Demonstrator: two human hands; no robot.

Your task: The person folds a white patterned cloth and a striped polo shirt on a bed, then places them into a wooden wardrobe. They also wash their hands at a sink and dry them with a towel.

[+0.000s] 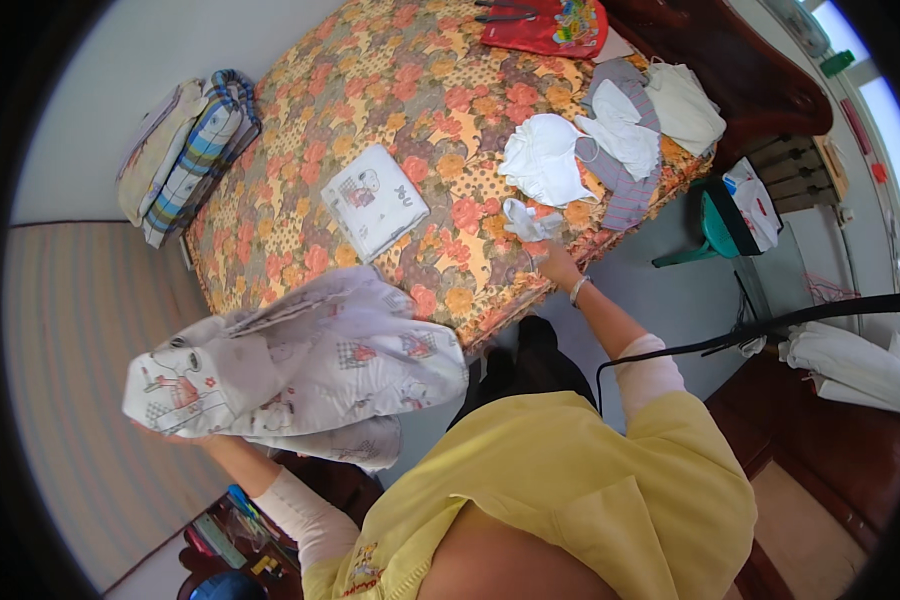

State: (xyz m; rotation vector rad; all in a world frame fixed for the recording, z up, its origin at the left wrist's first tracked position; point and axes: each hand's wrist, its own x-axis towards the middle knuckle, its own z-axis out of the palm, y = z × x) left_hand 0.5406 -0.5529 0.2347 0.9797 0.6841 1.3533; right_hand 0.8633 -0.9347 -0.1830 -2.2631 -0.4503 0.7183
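Observation:
My left hand (172, 435) is out at the left, under a white cloth with cartoon-dog prints (375, 360). It grips the cloth, which hangs in loose folds across to the bed's near edge; most of the fingers are hidden. My right hand (559, 264), with a bracelet at the wrist, reaches down to the floral bedspread (457, 255). Just beyond its fingers lies a small crumpled white item (529, 221); whether they touch it is unclear. A neatly folded white piece with a similar print (375, 201) rests on the bed between my hands.
Beyond my right hand lie a white strappy top (544, 160), a grey striped garment (634, 187) and a cream cloth bag (682, 109). A red bag (544, 28) sits farther off. Folded quilts (195, 150) stand at the left edge. A black cable (757, 322) crosses at right.

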